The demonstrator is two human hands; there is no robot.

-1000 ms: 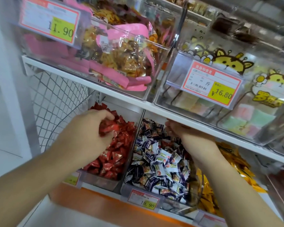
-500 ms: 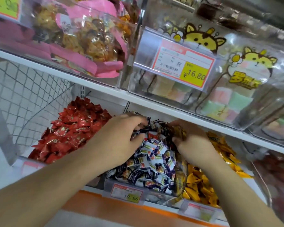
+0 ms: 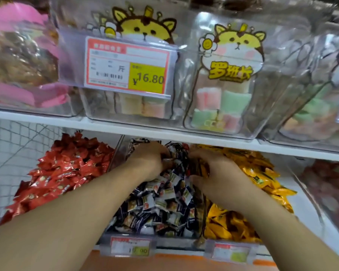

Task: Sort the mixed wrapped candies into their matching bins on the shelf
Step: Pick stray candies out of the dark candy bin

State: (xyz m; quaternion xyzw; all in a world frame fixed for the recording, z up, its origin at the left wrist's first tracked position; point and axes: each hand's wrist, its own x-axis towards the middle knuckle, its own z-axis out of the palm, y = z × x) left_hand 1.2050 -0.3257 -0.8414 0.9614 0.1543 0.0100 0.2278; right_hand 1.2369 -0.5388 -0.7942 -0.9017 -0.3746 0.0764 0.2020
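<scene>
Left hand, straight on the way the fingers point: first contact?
Most likely more of the blue-and-white candies: the left hand is already in that pile, fingers pointing up and right toward the back of the middle bin, under the white shelf edge. Depth there is unclear.

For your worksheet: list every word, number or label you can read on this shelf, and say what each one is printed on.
"¥16.80" and "斤": price tag on the upper clear bin.
"罗班长": cat-printed sweet bag.
Lower middle price tag: ends in "90", the rest blurred.
Lower right price tag: too blurred to read.
Candy wrappers: print too small.
</scene>
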